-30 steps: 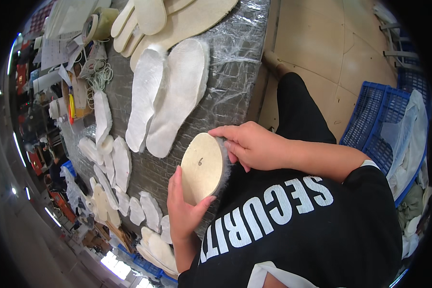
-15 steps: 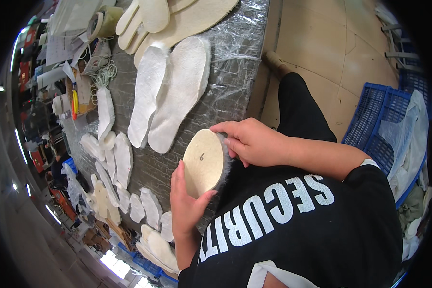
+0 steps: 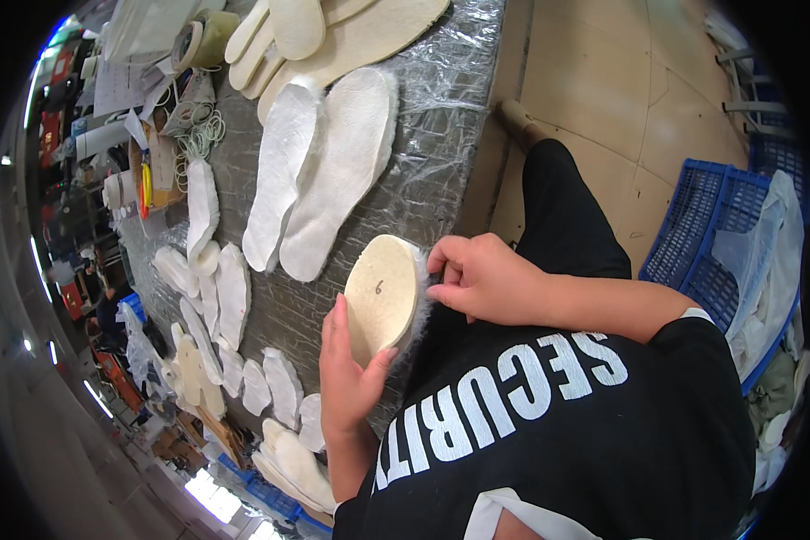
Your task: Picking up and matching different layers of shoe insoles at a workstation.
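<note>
Insole (image 3: 382, 297), tan side up, fleece edge showing, held between both hands: left hand (image 3: 349, 378) fingers curled under its near end, right hand (image 3: 481, 279) fingertips pinching the fuzzy rim. Many finished-looking insoles (image 3: 333, 180) beyond the fingers (this one seems mid-work).

Person, own body: black short-sleeved T-shirt (image 3: 549, 423) with large white block lettering across the chest; black trousers (image 3: 567, 225) toward 12 o'clock; tan shoe (image 3: 517, 117); forearms bare, no gloves.
</note>
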Tool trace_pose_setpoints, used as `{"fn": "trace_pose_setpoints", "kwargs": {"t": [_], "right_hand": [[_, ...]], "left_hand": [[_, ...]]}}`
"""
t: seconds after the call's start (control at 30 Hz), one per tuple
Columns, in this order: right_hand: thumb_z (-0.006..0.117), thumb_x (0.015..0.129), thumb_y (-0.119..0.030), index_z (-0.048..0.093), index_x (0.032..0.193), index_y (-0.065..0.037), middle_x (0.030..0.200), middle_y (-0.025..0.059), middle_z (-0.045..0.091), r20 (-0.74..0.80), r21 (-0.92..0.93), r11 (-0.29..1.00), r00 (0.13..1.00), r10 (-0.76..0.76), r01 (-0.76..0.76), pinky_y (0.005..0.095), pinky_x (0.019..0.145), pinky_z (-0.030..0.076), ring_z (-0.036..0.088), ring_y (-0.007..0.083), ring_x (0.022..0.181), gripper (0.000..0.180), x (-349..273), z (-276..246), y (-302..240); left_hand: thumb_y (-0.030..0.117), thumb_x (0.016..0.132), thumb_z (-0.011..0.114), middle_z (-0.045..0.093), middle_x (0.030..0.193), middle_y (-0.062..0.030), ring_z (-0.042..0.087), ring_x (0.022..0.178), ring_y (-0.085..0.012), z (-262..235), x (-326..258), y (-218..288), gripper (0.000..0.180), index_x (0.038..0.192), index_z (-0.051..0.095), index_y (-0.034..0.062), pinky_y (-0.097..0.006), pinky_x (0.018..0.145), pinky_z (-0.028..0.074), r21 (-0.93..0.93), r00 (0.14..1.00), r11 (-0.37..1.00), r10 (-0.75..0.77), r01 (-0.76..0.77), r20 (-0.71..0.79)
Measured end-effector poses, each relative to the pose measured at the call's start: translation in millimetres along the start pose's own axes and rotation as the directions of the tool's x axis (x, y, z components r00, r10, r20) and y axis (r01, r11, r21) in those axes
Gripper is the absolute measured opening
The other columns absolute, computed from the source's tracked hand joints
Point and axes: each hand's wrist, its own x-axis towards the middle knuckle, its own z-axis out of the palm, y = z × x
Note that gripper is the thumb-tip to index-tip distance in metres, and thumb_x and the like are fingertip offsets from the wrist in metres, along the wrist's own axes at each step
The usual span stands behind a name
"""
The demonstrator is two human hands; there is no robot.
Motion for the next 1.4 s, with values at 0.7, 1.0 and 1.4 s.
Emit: {"fn": "trace_pose_setpoints", "kwargs": {"t": [0.7, 1.0, 1.4], "right_hand": [[0.057, 0.084, -0.005, 0.058, 0.076, 0.004, 0.06, 0.0087, 0.061, -0.075, 0.179, 0.984, 0.997, 0.034, -0.02, 0.0264, 0.044, 0.047, 0.062, 0.0139, 0.047, 0.012, 1.5, 14.2, 15.0], [0.056, 0.085, -0.005, 0.058, 0.079, 0.003, 0.062, 0.0063, 0.06, -0.046, 0.238, 0.971, 0.998, 0.047, -0.035, 0.0254, 0.044, 0.048, 0.06, 0.0116, 0.047, 0.011, 0.2, 14.5, 16.8], [0.068, 0.078, -0.015, 0.061, 0.103, -0.005, 0.097, 0.0112, 0.062, -0.146, -0.594, 0.657, 0.741, -0.656, 0.464, 0.0385, 0.078, 0.048, 0.061, 0.026, 0.094, 0.028, 2.4, 2.8, 9.9]], "left_hand": [[0.009, 0.065, 0.078, 0.049, 0.129, -0.0204, 0.05, 0.119, -0.0311, 3.1, 2.1, 4.8, 0.087, 0.139, 0.036, -0.006, -0.038, 0.101, 0.039, 0.019, 0.999, 0.999, -0.035, 0.036, -0.037], [0.012, 0.058, 0.085, 0.049, 0.128, -0.0207, 0.05, 0.117, -0.0349, 8.0, 0.9, 9.2, 0.096, 0.139, 0.036, -0.005, -0.04, 0.099, 0.04, 0.11, 0.998, 0.994, -0.016, 0.023, -0.062], [0.028, 0.055, 0.088, 0.049, 0.128, -0.0213, 0.05, 0.117, -0.0367, 11.5, 0.8, 10.1, 0.105, 0.139, 0.035, -0.0046, -0.041, 0.099, 0.041, 0.136, 0.995, 0.991, 0.015, -0.002, -0.095]]}}
